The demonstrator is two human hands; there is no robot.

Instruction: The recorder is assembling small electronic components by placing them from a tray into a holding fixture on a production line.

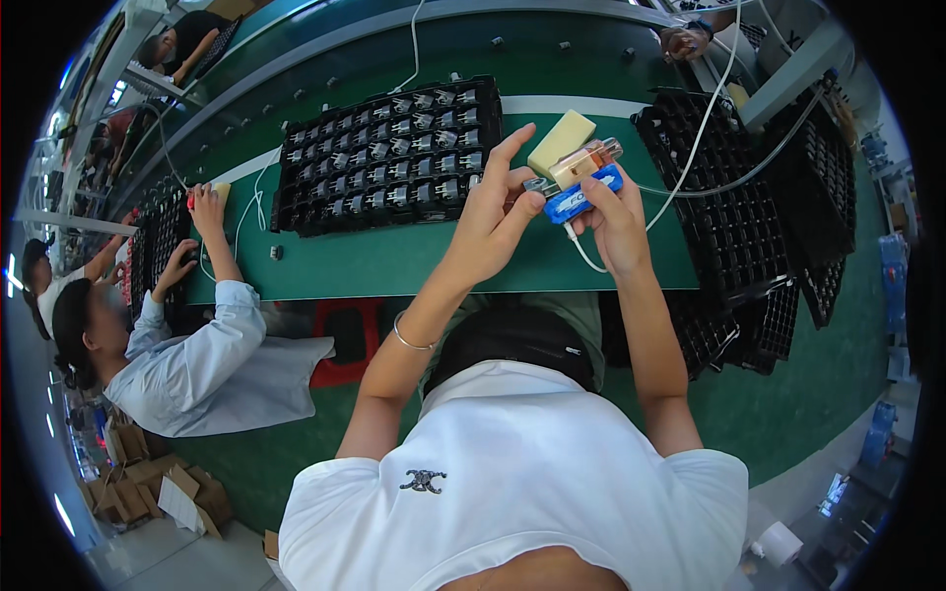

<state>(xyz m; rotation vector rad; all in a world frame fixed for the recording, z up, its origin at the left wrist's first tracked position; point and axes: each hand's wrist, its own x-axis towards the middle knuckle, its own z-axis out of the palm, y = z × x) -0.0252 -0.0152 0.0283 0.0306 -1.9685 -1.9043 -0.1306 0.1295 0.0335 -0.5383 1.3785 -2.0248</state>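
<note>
In my right hand (616, 225) I grip a blue handheld device (591, 195), with a clear and copper-coloured block (585, 165) on its far side. A white cable (586, 254) runs from the device's lower end. My left hand (493, 219) meets the device's left end; its thumb and a finger close around a small grey plug-like part (538, 185), while the index finger stretches away. Whether this part sits inside the device cannot be made out. Just behind the device, a pale yellow block (560, 143) rests on the green table (414, 258).
A black tray (490, 98) with rows of small grey parts lies left of my hands. One loose part (276, 253) sits near it. Stacked black trays (714, 212) stand at the right. A hanging cable (707, 118) crosses there. A co-worker (192, 360) works at the left.
</note>
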